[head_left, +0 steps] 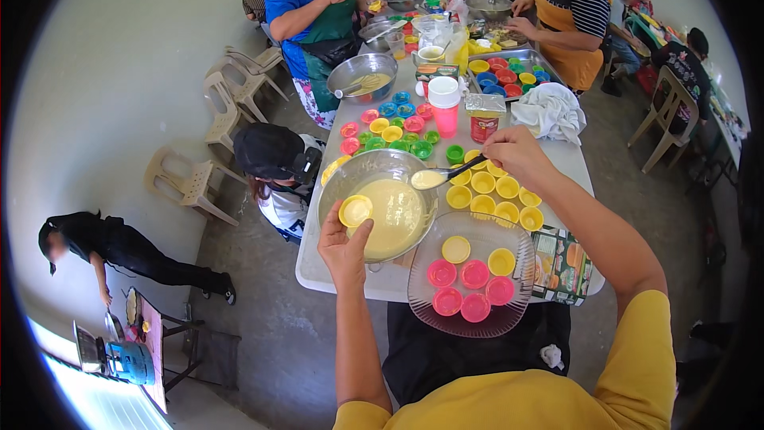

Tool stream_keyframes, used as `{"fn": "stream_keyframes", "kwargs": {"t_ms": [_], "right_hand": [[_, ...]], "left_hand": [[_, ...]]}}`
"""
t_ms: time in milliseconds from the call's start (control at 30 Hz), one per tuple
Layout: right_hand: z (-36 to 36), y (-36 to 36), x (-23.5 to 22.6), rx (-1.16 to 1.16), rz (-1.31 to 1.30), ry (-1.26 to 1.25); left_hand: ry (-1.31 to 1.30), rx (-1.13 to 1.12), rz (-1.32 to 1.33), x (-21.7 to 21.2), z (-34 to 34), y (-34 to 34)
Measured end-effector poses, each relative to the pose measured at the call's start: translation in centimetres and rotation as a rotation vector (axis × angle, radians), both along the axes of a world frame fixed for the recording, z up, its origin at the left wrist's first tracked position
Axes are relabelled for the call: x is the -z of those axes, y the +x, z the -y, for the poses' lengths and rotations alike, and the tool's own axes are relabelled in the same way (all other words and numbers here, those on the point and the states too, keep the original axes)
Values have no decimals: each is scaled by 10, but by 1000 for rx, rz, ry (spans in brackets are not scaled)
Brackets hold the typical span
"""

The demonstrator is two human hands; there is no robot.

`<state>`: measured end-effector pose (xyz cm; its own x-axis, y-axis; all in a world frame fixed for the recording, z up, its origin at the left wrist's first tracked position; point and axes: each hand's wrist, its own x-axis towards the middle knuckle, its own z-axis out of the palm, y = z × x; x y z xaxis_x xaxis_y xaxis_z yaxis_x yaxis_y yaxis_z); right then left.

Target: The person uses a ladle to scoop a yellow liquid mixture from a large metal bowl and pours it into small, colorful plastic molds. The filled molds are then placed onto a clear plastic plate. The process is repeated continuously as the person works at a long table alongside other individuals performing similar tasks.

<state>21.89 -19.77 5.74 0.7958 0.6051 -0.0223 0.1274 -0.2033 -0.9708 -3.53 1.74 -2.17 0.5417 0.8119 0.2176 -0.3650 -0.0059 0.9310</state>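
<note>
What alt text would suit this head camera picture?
Left hand holds a small yellow cup over a metal bowl of pale batter, while the right hand holds a spoon of batter. Filled pink and yellow cups sit on a glass plate.

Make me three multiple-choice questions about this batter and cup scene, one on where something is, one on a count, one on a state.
1. Where is the yellow cup in the left hand?
A. Over the steel bowl of batter
B. On the floor
C. On a chair

2. How many pink cups sit on the clear glass plate?
A. One
B. Five
C. Ten

3. What state is the spoon in the right hand in?
A. Empty and clean
B. Loaded with yellow batter
C. Lying on the table

Answers: 1 A, the cup is held above the batter at the bowl's left side. 2 B, five pink cups lie beside two yellow ones. 3 B, pale yellow batter fills the spoon's bowl.
</note>
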Motion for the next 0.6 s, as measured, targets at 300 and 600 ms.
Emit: {"fn": "stream_keyframes", "kwargs": {"t_ms": [300, 600], "right_hand": [[-33, -23, -38, -91, 22, 67], [-43, -64, -62, -128, 688, 145]], "left_hand": [[12, 67, 14, -2, 11, 20], [-3, 99, 65, -6, 17, 29]]}}
